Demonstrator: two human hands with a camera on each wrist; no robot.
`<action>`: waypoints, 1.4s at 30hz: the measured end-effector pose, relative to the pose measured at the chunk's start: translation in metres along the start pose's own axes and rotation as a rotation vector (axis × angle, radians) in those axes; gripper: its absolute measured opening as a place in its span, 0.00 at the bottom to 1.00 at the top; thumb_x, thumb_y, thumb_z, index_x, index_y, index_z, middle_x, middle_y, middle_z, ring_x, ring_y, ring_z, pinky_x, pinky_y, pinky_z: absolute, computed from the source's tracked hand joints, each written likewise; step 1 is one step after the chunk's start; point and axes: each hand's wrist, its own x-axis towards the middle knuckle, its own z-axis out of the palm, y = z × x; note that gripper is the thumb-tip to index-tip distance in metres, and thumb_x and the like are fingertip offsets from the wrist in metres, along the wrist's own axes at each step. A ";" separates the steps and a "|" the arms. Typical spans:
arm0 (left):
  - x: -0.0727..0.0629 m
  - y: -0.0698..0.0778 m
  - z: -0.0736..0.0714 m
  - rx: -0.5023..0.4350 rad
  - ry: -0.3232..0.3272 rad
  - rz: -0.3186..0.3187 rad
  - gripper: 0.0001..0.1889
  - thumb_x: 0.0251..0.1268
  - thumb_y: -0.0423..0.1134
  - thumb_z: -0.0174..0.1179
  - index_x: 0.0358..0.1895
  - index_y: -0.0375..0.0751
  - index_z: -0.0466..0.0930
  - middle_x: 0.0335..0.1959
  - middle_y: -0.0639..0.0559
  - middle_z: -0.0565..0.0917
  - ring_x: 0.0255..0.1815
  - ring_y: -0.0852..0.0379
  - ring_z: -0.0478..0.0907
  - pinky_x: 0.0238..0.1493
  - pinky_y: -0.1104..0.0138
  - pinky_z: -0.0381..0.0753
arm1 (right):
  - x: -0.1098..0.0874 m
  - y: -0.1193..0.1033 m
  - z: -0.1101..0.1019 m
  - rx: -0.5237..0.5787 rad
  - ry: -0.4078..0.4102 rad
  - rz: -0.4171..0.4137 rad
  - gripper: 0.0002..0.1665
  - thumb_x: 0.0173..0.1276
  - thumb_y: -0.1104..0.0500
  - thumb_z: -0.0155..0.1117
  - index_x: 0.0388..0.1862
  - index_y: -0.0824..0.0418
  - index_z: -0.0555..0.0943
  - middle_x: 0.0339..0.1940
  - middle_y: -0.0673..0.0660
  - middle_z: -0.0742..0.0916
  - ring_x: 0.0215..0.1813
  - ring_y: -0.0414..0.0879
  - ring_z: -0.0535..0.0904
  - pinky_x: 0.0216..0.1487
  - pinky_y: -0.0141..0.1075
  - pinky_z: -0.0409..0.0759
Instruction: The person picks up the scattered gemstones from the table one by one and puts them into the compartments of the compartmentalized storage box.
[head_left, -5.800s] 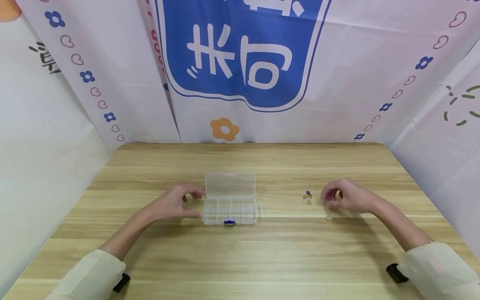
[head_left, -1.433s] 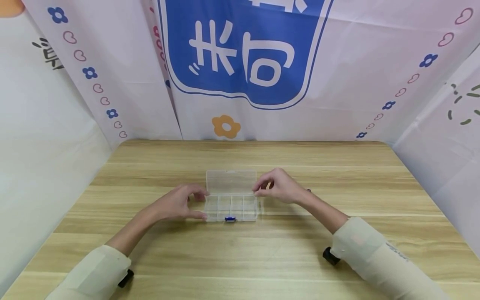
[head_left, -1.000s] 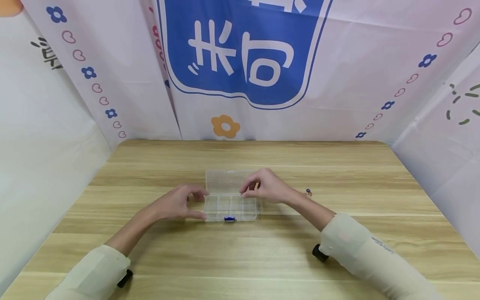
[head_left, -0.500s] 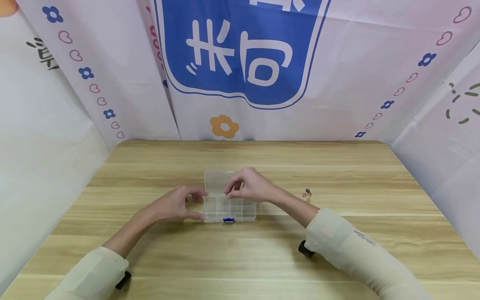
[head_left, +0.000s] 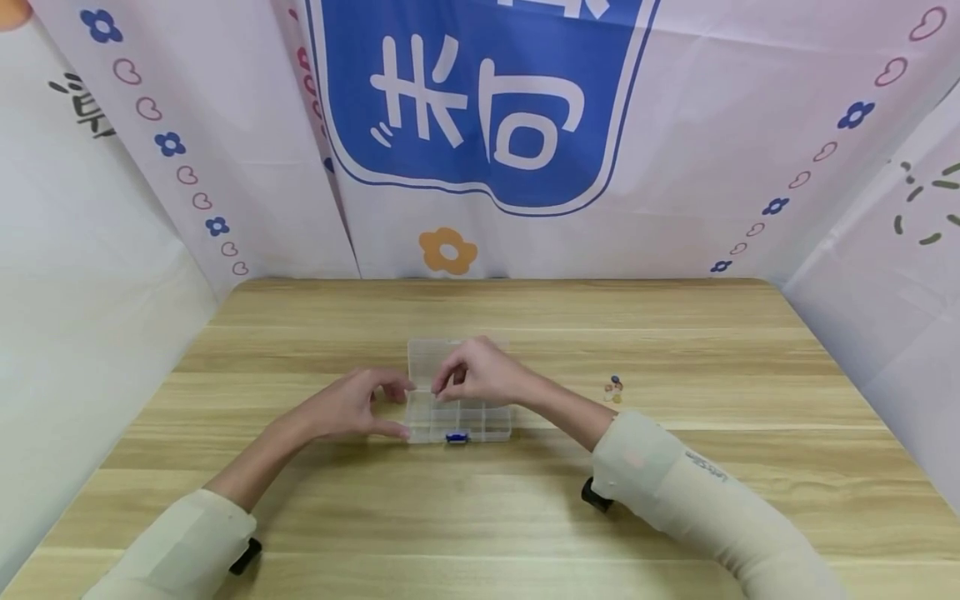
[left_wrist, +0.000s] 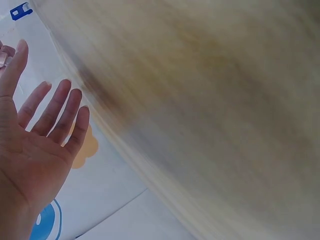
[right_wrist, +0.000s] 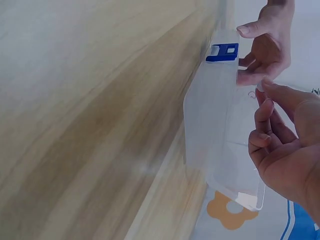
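A clear plastic compartment box [head_left: 497, 423] lies on the table, its lid [head_left: 423, 360] raised at the back and a blue latch [head_left: 456, 437] at its front. My left hand [head_left: 352, 404] is at the box's left end, thumb by the front corner and fingers by the back corner; its fingers look nearly straight in the left wrist view. My right hand [head_left: 483, 372] is over the box's back left compartments. In the right wrist view its thumb and index finger pinch a small whitish piece [right_wrist: 260, 86], whose kind I cannot make out.
Several tiny coloured pieces [head_left: 613, 390], blue, reddish, clear and yellow, lie together right of the box. The wooden table [head_left: 480, 517] ends at a printed white curtain [head_left: 300, 208] behind.
My right hand has taken up a small clear piece from beside the coloured ones and moved left across the box to its left compartments. My left hand has barely moved.
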 end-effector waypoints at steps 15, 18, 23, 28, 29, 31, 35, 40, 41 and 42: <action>0.000 0.001 0.001 0.010 0.017 0.031 0.29 0.53 0.48 0.81 0.55 0.38 0.84 0.43 0.52 0.87 0.45 0.51 0.82 0.45 0.55 0.82 | 0.013 -0.006 0.011 0.003 -0.046 0.019 0.02 0.65 0.69 0.75 0.36 0.67 0.90 0.35 0.56 0.92 0.32 0.36 0.84 0.36 0.26 0.81; 0.000 0.001 0.001 0.009 0.013 0.024 0.29 0.53 0.48 0.81 0.56 0.38 0.84 0.43 0.52 0.87 0.46 0.51 0.81 0.45 0.55 0.82 | 0.015 -0.006 0.013 0.012 -0.049 0.024 0.02 0.65 0.70 0.75 0.36 0.67 0.90 0.35 0.56 0.92 0.31 0.36 0.84 0.37 0.26 0.82; 0.001 0.000 0.001 0.010 0.009 0.017 0.30 0.53 0.49 0.81 0.56 0.37 0.84 0.44 0.52 0.87 0.46 0.52 0.81 0.47 0.55 0.81 | 0.017 -0.005 0.016 0.035 -0.046 0.042 0.02 0.65 0.70 0.74 0.36 0.67 0.90 0.34 0.57 0.92 0.31 0.36 0.84 0.36 0.27 0.82; 0.000 0.000 0.000 0.017 0.003 0.009 0.31 0.53 0.50 0.81 0.57 0.37 0.84 0.45 0.53 0.87 0.48 0.51 0.81 0.48 0.54 0.81 | 0.019 -0.003 0.018 0.033 -0.038 0.057 0.02 0.64 0.70 0.75 0.36 0.67 0.90 0.33 0.56 0.91 0.31 0.37 0.84 0.36 0.27 0.82; 0.000 0.000 0.000 0.017 0.003 0.007 0.31 0.53 0.49 0.81 0.57 0.36 0.83 0.45 0.53 0.87 0.48 0.51 0.81 0.49 0.54 0.81 | 0.019 -0.004 0.019 0.027 -0.038 0.063 0.03 0.64 0.70 0.75 0.36 0.67 0.90 0.34 0.56 0.91 0.31 0.37 0.84 0.36 0.27 0.82; 0.000 0.001 -0.001 0.014 0.003 0.006 0.31 0.53 0.49 0.81 0.57 0.36 0.83 0.46 0.52 0.87 0.48 0.50 0.82 0.49 0.53 0.81 | 0.020 -0.004 0.020 0.016 -0.038 0.076 0.03 0.64 0.71 0.75 0.36 0.67 0.89 0.34 0.56 0.91 0.32 0.37 0.84 0.37 0.27 0.82; 0.000 0.001 -0.001 0.005 0.004 -0.001 0.31 0.53 0.49 0.81 0.57 0.37 0.83 0.46 0.52 0.87 0.48 0.50 0.82 0.50 0.52 0.81 | 0.020 -0.005 0.024 0.002 -0.033 0.094 0.04 0.63 0.72 0.75 0.36 0.67 0.89 0.34 0.57 0.91 0.32 0.38 0.84 0.36 0.27 0.82; 0.000 0.000 0.000 -0.001 0.006 -0.006 0.31 0.52 0.49 0.81 0.57 0.36 0.83 0.45 0.52 0.87 0.48 0.50 0.82 0.49 0.52 0.81 | 0.021 -0.005 0.028 -0.025 -0.031 0.095 0.04 0.63 0.72 0.74 0.36 0.66 0.89 0.33 0.57 0.91 0.33 0.38 0.84 0.37 0.26 0.82; 0.000 0.000 0.000 0.000 0.007 0.000 0.31 0.52 0.48 0.81 0.57 0.36 0.83 0.45 0.52 0.87 0.48 0.50 0.82 0.49 0.52 0.81 | 0.021 -0.005 0.028 -0.031 -0.034 0.098 0.04 0.63 0.72 0.74 0.36 0.65 0.89 0.33 0.56 0.91 0.34 0.38 0.84 0.37 0.26 0.82; 0.000 0.000 0.001 -0.001 0.007 0.000 0.31 0.52 0.48 0.81 0.57 0.36 0.83 0.45 0.51 0.87 0.48 0.50 0.82 0.49 0.52 0.81 | 0.021 -0.005 0.028 -0.038 -0.035 0.103 0.04 0.63 0.71 0.74 0.36 0.65 0.90 0.33 0.56 0.91 0.34 0.38 0.84 0.37 0.26 0.82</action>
